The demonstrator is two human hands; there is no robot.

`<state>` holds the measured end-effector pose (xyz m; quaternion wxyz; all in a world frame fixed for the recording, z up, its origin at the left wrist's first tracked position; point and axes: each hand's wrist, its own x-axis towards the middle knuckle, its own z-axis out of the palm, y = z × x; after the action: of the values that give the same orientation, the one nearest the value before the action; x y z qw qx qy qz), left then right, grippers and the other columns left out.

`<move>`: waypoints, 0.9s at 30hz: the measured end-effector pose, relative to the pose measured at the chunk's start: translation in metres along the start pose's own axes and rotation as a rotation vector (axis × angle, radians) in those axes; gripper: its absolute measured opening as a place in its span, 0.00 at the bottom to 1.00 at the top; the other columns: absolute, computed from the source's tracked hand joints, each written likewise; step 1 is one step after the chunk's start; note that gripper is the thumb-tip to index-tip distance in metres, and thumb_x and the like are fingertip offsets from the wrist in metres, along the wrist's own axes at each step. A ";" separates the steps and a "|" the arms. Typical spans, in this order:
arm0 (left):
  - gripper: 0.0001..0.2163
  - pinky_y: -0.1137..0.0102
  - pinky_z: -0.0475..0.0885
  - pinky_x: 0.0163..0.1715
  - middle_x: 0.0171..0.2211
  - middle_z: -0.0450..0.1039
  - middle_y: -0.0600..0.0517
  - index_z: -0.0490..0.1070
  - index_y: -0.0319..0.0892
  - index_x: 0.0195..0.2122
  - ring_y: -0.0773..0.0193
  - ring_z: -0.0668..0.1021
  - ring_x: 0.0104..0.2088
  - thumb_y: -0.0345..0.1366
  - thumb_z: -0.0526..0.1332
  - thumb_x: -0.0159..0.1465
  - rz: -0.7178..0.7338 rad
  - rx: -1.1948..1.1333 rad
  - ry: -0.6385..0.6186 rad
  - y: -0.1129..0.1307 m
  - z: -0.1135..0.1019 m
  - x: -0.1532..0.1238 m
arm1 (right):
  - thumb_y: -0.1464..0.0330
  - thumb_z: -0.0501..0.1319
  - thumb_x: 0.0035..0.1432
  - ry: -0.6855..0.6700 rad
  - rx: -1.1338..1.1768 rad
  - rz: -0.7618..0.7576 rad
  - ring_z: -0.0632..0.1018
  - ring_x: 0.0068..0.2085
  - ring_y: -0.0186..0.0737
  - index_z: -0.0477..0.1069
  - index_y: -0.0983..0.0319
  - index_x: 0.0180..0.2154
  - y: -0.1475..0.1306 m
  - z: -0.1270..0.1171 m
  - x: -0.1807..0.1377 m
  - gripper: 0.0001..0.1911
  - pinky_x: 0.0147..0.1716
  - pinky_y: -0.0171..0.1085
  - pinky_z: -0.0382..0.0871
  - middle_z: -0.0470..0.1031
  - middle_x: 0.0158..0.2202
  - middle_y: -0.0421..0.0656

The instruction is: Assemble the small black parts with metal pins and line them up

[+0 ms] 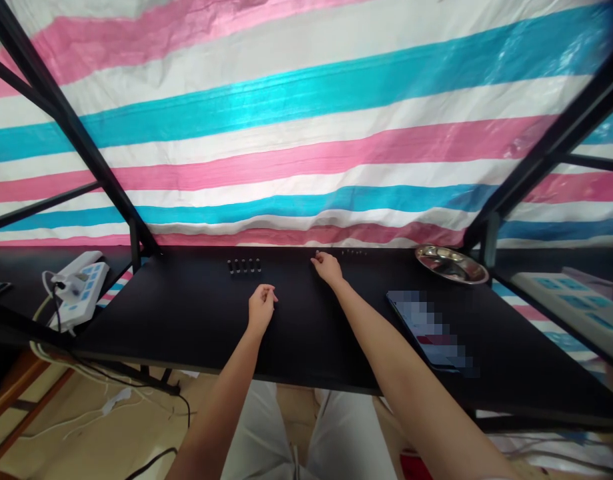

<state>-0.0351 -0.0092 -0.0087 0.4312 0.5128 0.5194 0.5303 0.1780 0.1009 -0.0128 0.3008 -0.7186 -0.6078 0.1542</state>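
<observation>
My right hand [328, 267] is at the back of the black table, its thumb and fingers pinched together. A tiny pale speck shows at the fingertips, too small to name. My left hand [261, 308] hovers over or rests on the table nearer to me, fingers curled in; whatever they may hold is hidden. Just behind it, to the left, several small dark cylinders with light ends [244, 266] stand in a neat row. To the right of my right hand, several tiny pale pieces [353, 252] lie along the back edge.
A shiny metal dish [451, 265] sits at the back right. In front of it lies a phone-like flat device [426, 332] with a blurred-out screen. Power strips [89, 293] and cables are beyond the left end. Black frame bars [81, 143] flank the table; striped sheeting [306, 147] hangs behind.
</observation>
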 end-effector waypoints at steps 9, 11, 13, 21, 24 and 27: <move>0.08 0.77 0.60 0.19 0.21 0.66 0.55 0.66 0.39 0.33 0.73 0.66 0.18 0.37 0.54 0.57 -0.016 0.053 -0.026 -0.001 0.000 -0.001 | 0.69 0.55 0.55 -0.059 -0.028 -0.016 0.74 0.41 0.43 0.71 0.66 0.40 0.008 0.004 0.007 0.11 0.39 0.36 0.63 0.75 0.38 0.51; 0.08 0.76 0.60 0.19 0.21 0.66 0.55 0.66 0.39 0.33 0.73 0.66 0.18 0.37 0.54 0.57 -0.018 0.063 -0.029 -0.001 0.000 -0.001 | 0.72 0.55 0.54 -0.082 -0.010 -0.021 0.74 0.42 0.42 0.71 0.67 0.40 0.010 0.004 0.010 0.12 0.41 0.35 0.63 0.75 0.40 0.52; 0.07 0.77 0.60 0.19 0.21 0.66 0.55 0.66 0.39 0.33 0.73 0.66 0.18 0.36 0.53 0.57 -0.019 0.073 -0.029 -0.001 -0.001 0.000 | 0.75 0.54 0.53 -0.098 0.008 -0.015 0.74 0.42 0.41 0.71 0.67 0.40 0.012 0.003 0.012 0.12 0.42 0.34 0.63 0.74 0.41 0.52; 0.07 0.77 0.60 0.19 0.21 0.66 0.55 0.66 0.39 0.33 0.73 0.66 0.17 0.36 0.54 0.56 -0.021 0.084 -0.022 -0.004 -0.001 0.001 | 0.78 0.56 0.49 -0.101 0.062 0.026 0.75 0.39 0.41 0.72 0.66 0.36 0.015 0.001 0.016 0.11 0.41 0.34 0.64 0.75 0.35 0.49; 0.07 0.77 0.60 0.18 0.21 0.66 0.55 0.66 0.39 0.33 0.73 0.65 0.17 0.36 0.53 0.57 -0.023 0.094 -0.027 -0.006 0.000 0.003 | 0.78 0.55 0.48 -0.098 0.094 0.041 0.75 0.36 0.39 0.70 0.67 0.40 0.017 -0.001 0.011 0.15 0.39 0.34 0.65 0.75 0.34 0.49; 0.07 0.75 0.63 0.21 0.22 0.66 0.55 0.65 0.39 0.34 0.71 0.67 0.19 0.36 0.52 0.58 0.002 0.149 -0.013 -0.008 0.000 0.004 | 0.77 0.53 0.49 -0.068 0.174 0.071 0.75 0.33 0.36 0.66 0.67 0.46 0.021 -0.002 -0.002 0.19 0.37 0.35 0.66 0.75 0.34 0.48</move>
<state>-0.0364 -0.0046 -0.0166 0.3949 0.5473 0.5540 0.4874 0.1948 0.0974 -0.0247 0.3358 -0.7053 -0.5758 0.2412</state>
